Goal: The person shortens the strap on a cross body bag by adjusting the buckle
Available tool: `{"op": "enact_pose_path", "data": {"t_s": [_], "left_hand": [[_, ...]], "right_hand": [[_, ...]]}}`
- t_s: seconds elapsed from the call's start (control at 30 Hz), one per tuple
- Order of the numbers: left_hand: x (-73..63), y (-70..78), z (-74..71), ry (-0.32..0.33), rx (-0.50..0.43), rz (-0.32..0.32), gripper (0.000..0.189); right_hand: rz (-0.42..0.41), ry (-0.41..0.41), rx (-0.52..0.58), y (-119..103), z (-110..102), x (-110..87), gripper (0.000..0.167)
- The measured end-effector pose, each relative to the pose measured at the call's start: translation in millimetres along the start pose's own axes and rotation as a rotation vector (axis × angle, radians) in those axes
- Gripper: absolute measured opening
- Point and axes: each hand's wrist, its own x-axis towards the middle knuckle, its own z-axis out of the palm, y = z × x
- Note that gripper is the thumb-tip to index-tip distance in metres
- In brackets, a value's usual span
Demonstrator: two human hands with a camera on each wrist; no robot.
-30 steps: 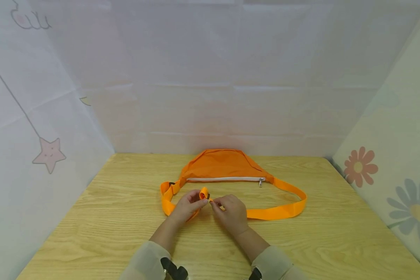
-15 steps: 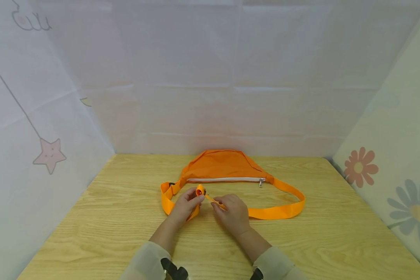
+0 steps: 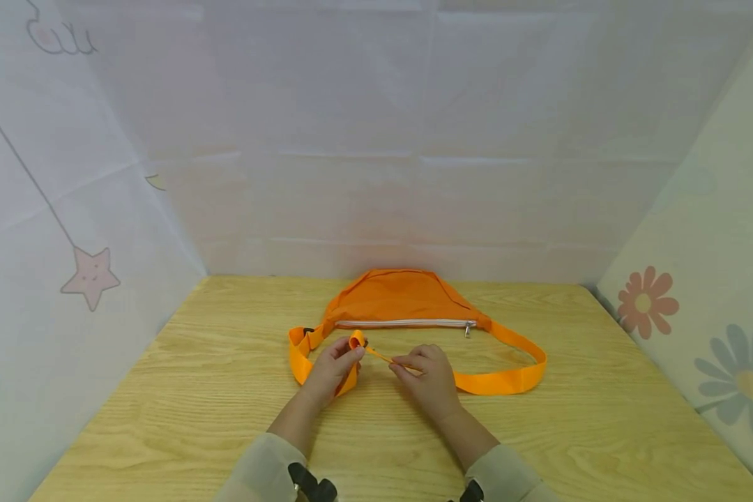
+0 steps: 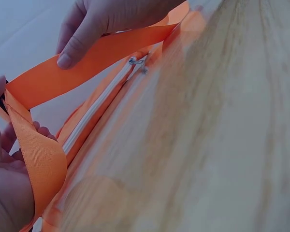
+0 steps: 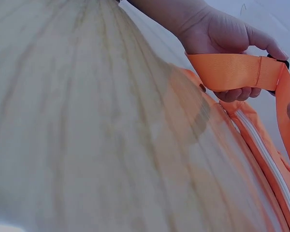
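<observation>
An orange waist bag [image 3: 401, 298] lies on the table with its white zipper facing me. Its orange strap [image 3: 502, 381] loops forward on both sides. At the strap's front, my left hand [image 3: 330, 373] grips the webbing beside a small black buckle [image 5: 282, 63]; its thumb is at the buckle and its fingers curl beneath. The webbing bends in a loop over that hand in the left wrist view. My right hand [image 3: 431, 382] pinches the strap just right of the buckle, thumb on the flat side. A taut length of webbing runs between both hands.
The wood-grain table [image 3: 182, 411] reaches back to a pale cloth wall [image 3: 376, 181]. A second black fitting [image 3: 308, 330] sits on the strap at the bag's left end. A metal zipper pull [image 3: 467, 330] hangs at the zipper's right end.
My right hand has moved right, away from the left hand, and more strap shows stretched between them. My left hand has shifted slightly left with the buckle.
</observation>
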Motion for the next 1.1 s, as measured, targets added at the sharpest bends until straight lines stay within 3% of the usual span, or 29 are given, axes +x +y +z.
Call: {"op": "enact_pose_path", "data": {"t_s": [0.23,0.8,1.1], "left_hand": [[1.3,-2.8,-1.9,0.007,-0.004,-0.013,0.037],[-0.4,-2.1,3.4,-0.03,0.002,-0.047,0.044],[-3.2,-1.2,5.4,-0.041,-0.026,-0.023,0.048]], "right_hand": [[0.093,-0.002,0.048,-4,0,1.8,0.012],[0.126,0.006,0.093,-16,8,7.8,0.012],[0.172,-0.013,0.119,-25,13,9.7,0.009]]}}
